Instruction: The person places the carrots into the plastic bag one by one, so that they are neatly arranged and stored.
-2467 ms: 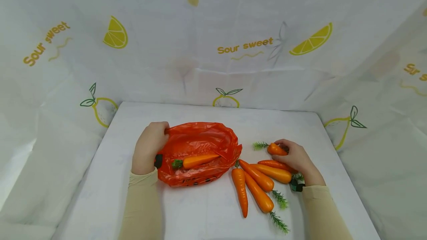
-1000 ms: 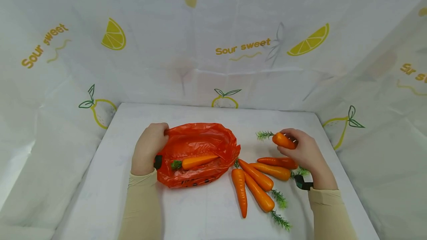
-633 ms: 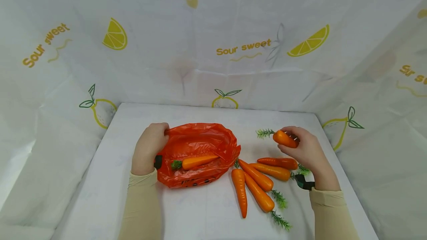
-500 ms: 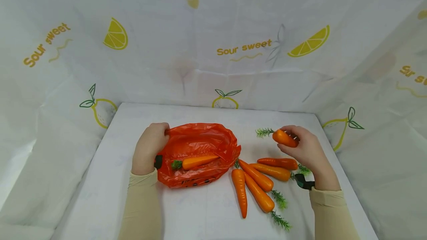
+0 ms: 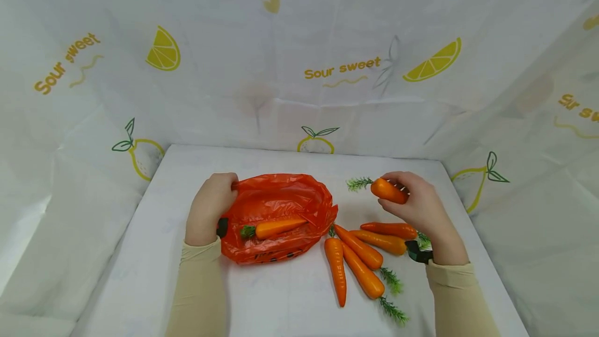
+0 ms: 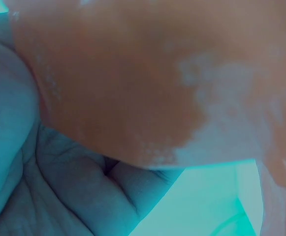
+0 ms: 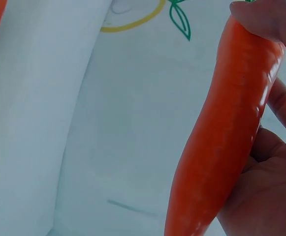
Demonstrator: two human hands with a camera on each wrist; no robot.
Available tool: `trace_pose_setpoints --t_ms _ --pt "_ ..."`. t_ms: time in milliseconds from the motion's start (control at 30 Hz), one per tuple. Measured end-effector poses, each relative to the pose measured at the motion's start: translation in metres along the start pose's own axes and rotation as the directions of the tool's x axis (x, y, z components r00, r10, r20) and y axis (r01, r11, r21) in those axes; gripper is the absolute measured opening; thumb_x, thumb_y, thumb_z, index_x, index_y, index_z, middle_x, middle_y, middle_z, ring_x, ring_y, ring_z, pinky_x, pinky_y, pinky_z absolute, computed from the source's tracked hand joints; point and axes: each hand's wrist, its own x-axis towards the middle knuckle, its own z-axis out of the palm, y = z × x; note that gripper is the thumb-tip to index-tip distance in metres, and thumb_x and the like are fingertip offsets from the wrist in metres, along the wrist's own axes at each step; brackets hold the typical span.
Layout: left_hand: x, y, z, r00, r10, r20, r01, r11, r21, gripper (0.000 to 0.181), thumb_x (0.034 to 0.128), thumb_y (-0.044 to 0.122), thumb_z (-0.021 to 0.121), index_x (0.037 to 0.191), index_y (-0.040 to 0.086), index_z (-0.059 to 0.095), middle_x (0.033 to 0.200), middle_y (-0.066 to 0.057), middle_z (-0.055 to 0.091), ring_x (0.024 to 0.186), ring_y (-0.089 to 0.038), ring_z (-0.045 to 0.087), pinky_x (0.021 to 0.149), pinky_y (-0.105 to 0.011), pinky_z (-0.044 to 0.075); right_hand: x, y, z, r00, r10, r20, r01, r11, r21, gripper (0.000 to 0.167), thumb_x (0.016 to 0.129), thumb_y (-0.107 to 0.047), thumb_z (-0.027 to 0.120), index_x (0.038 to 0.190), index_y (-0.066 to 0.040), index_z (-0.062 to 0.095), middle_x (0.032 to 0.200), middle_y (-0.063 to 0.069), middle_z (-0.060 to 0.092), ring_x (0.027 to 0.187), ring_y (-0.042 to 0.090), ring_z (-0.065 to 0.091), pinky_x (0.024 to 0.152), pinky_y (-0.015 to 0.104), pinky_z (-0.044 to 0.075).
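My left hand (image 5: 209, 206) pinches the left rim of a red plastic bag (image 5: 281, 191), which gapes open on the table. One orange carrot (image 5: 281, 227) lies inside the bag, its green top toward my wrist. In the left wrist view the bag's film (image 6: 123, 88) covers part of my fingers. My right hand (image 5: 421, 204) grips another carrot (image 5: 387, 191) in the air, to the right of the bag, with its leafy top pointing left. In the right wrist view that carrot (image 7: 221, 123) lies between thumb and fingers.
Several loose carrots (image 5: 362, 272) lie fanned out on the white table (image 5: 262, 300), between the bag and my right forearm. The tip of one is close to the bag's right edge. A printed white cloth (image 5: 210, 92) hangs behind the table and along its sides.
My right hand has lifted its carrot off the table, first to the right and upward, and in the last half second a little to the left. My left hand and the bag have barely moved.
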Motion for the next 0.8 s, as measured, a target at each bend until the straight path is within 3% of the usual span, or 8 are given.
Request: trace_pose_setpoints --t_ms 367,800 --pt "0.000 -0.001 0.001 1.000 0.009 -0.006 -0.009 1.000 -0.005 0.013 0.1039 0.005 0.065 0.107 0.004 0.077 0.103 -0.013 0.079 0.087 -0.029 0.067 0.087 -0.051 0.061 0.018 -0.026 0.011 0.995 -0.099 -0.018 0.099 0.994 0.037 0.046 0.091 -0.015 0.093 0.132 -0.018 0.074 0.125 0.001 0.075 0.100 0.019 0.065 0.084 0.029 0.059" --pt "0.002 -0.003 0.003 1.000 -0.002 0.002 0.002 1.000 -0.007 0.014 0.1037 0.005 0.064 0.108 0.004 0.077 0.102 -0.013 0.078 0.087 -0.029 0.066 0.087 -0.050 0.061 0.037 -0.061 0.026 0.984 -0.178 0.026 0.174 0.979 0.104 0.044 0.091 -0.017 0.092 0.131 -0.021 0.074 0.124 -0.002 0.074 0.101 0.017 0.066 0.085 0.036 0.062"
